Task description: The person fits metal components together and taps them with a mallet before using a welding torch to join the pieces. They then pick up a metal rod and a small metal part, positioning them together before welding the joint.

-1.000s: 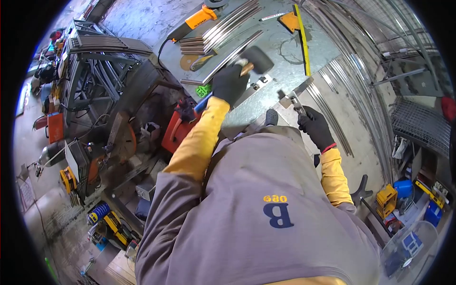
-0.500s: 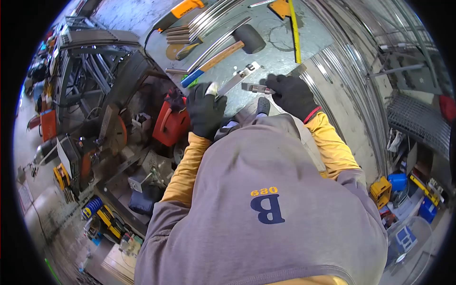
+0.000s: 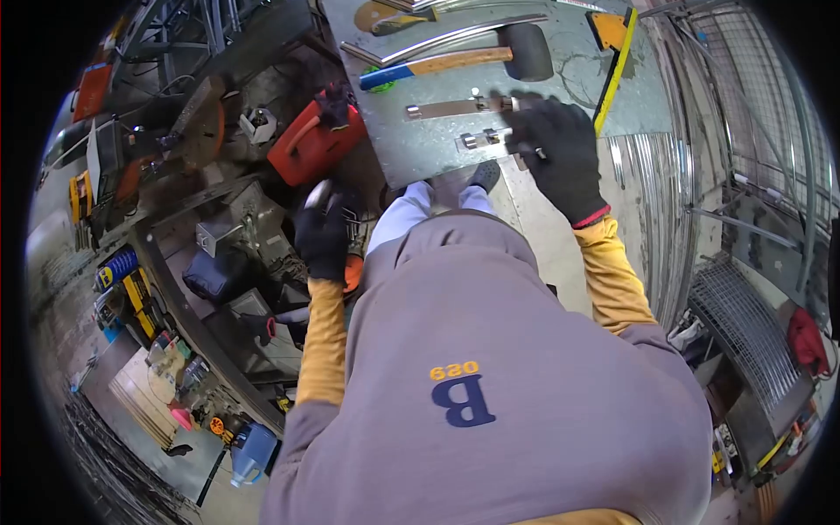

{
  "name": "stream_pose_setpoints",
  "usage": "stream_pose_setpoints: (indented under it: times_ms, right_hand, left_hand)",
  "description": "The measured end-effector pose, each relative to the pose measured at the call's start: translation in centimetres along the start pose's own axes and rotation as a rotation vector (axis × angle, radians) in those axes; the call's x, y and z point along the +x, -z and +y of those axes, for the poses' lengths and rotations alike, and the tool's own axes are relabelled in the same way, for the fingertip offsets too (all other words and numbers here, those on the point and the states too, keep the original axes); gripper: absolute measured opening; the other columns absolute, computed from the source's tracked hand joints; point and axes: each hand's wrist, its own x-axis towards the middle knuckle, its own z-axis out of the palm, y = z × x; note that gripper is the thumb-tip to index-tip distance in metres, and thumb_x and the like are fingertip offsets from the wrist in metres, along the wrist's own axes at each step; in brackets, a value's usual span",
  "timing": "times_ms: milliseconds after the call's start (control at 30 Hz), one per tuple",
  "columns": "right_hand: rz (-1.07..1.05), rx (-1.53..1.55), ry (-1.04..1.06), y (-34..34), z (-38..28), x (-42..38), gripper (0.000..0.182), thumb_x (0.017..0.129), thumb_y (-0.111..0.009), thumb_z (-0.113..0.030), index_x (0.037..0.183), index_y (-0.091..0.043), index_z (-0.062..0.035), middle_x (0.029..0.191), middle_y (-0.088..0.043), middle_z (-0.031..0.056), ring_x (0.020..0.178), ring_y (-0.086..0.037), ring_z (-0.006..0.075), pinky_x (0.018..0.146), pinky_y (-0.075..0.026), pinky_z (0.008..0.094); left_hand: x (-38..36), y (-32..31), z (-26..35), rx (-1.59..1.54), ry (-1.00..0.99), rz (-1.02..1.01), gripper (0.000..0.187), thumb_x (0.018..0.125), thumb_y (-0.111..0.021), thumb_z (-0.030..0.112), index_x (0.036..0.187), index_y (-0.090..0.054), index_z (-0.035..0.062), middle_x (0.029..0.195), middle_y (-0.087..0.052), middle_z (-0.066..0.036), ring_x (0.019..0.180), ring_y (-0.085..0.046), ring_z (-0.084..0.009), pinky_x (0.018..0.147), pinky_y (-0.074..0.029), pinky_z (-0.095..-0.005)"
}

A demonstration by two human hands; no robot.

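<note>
My left hand, in a black glove, is closed around a small pale, shiny object, off the table's left side and below the red container. My right hand, also gloved in black, is over the metal table, its fingertips blurred by motion. Those fingertips are at the right ends of a flat metal strip with clips and a shorter metal bracket. Whether they grip either piece cannot be made out. Behind the strip lies a mallet with a black head.
A red container stands left of the table. On the table are thin metal bars, an orange triangular tool and a yellow ruler. Long metal profiles lie to the right. A blue jug is at the lower left.
My left hand has moved off the table, down and left, with the pale object. My right hand is still by the metal pieces. The view has turned and shifted, so the table appears rotated.
</note>
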Motion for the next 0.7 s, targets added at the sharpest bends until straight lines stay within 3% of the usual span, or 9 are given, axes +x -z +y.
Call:
stream_pose_setpoints:
  times_ms: [67, 167, 200, 333, 500, 567, 600, 633, 700]
  right_hand:
    - [0.041, 0.09, -0.118, 0.1, 0.2, -2.9, 0.046, 0.086, -0.074, -0.007, 0.131, -0.064, -0.0082, 0.126, -0.065, 0.012, 0.122, -0.06, 0.0341, 0.105, -0.046, 0.0443]
    - [0.491, 0.416, -0.837, -3.2, -1.1, -9.2, 0.034, 0.097, -0.067, -0.01, 0.13, -0.066, -0.0044, 0.111, -0.069, 0.0064, 0.1, -0.065, 0.0172, 0.085, -0.051, 0.0322]
    - [0.514, 0.651, -1.072, -4.2, -1.9, -11.4, 0.031, 0.099, -0.065, -0.012, 0.129, -0.066, -0.0033, 0.106, -0.069, 0.0051, 0.093, -0.065, 0.014, 0.08, -0.051, 0.0305]
    - [0.056, 0.819, -1.482, -5.2, -4.5, -18.0, 0.033, 0.099, -0.066, -0.017, 0.13, -0.067, -0.0055, 0.097, -0.069, 0.0013, 0.077, -0.061, 0.0088, 0.069, -0.05, 0.0268]
    - [0.265, 1.154, -1.775, -5.7, -6.7, -19.3, 0.039, 0.102, -0.06, -0.037, 0.13, -0.065, -0.0099, 0.114, -0.07, 0.009, 0.097, -0.067, 0.0237, 0.085, -0.053, 0.0423]
    - [0.297, 1.284, -1.732, -6.3, -6.4, -18.3, 0.039, 0.102, -0.059, -0.038, 0.128, -0.065, -0.0101, 0.112, -0.07, 0.0086, 0.098, -0.066, 0.0236, 0.086, -0.053, 0.0423]
    - [0.32, 1.424, -1.686, -6.6, -6.1, -17.6, 0.039, 0.103, -0.059, -0.04, 0.127, -0.065, -0.0103, 0.11, -0.069, 0.0082, 0.098, -0.066, 0.0234, 0.086, -0.053, 0.0423]
    - [0.316, 1.477, -1.634, -6.9, -5.9, -16.4, 0.039, 0.104, -0.057, -0.042, 0.126, -0.065, -0.0105, 0.107, -0.069, 0.0077, 0.1, -0.065, 0.023, 0.087, -0.052, 0.0422]
    - [0.369, 1.489, -1.556, -7.9, -5.0, -13.8, 0.04, 0.105, -0.056, -0.044, 0.125, -0.065, -0.0105, 0.107, -0.07, 0.0078, 0.097, -0.066, 0.0236, 0.086, -0.053, 0.0424]
  left_hand:
    - [-5.9, 2.7, -4.6, 0.226, 0.411, -0.15, 0.029, 0.098, -0.068, 0.029, 0.12, -0.076, 0.0125, 0.118, -0.073, -0.013, 0.102, -0.072, -0.0264, 0.086, -0.057, -0.0372]
    - [-19.3, 1.6, -20.1, 1.166, -0.102, -0.941, 0.028, 0.102, -0.061, 0.025, 0.126, -0.071, 0.0145, 0.122, -0.071, -0.011, 0.102, -0.071, -0.0264, 0.088, -0.056, -0.0448]
    - [-20.3, 0.5, -20.5, 1.064, 0.122, -0.993, 0.028, 0.102, -0.061, 0.026, 0.125, -0.071, 0.0141, 0.121, -0.071, -0.012, 0.102, -0.071, -0.0271, 0.087, -0.056, -0.0449]
    - [-20.9, -1.1, -20.1, 0.826, 0.517, -0.993, 0.029, 0.103, -0.06, 0.03, 0.122, -0.072, 0.0123, 0.117, -0.073, -0.014, 0.099, -0.071, -0.0302, 0.085, -0.056, -0.0454]
    - [-20.8, -1.9, -22.5, 0.871, 0.373, -1.017, 0.032, 0.103, -0.06, 0.036, 0.118, -0.072, 0.0102, 0.113, -0.074, -0.017, 0.095, -0.072, -0.0341, 0.082, -0.056, -0.0461]
    - [-19.0, -2.8, -24.3, 0.894, 0.165, -0.761, 0.034, 0.104, -0.06, 0.038, 0.117, -0.073, 0.0093, 0.111, -0.075, -0.019, 0.093, -0.072, -0.0356, 0.081, -0.056, -0.0463]
    - [-10.7, -0.3, -14.0, 0.297, 0.582, -0.507, 0.031, 0.101, -0.061, 0.031, 0.114, -0.073, 0.0059, 0.105, -0.074, -0.022, 0.086, -0.071, -0.0399, 0.082, -0.056, -0.0447]
    - [-7.8, -1.8, -11.9, 0.074, 0.134, -0.139, 0.024, 0.096, -0.064, 0.022, 0.109, -0.073, 0.0038, 0.099, -0.073, -0.021, 0.086, -0.07, -0.0394, 0.078, -0.055, -0.0467]
    - [-0.7, -1.8, -4.8, -0.064, -0.364, -0.164, 0.032, 0.094, -0.069, 0.02, 0.123, -0.072, 0.0071, 0.111, -0.074, -0.017, 0.099, -0.071, -0.0364, 0.085, -0.056, -0.0429]
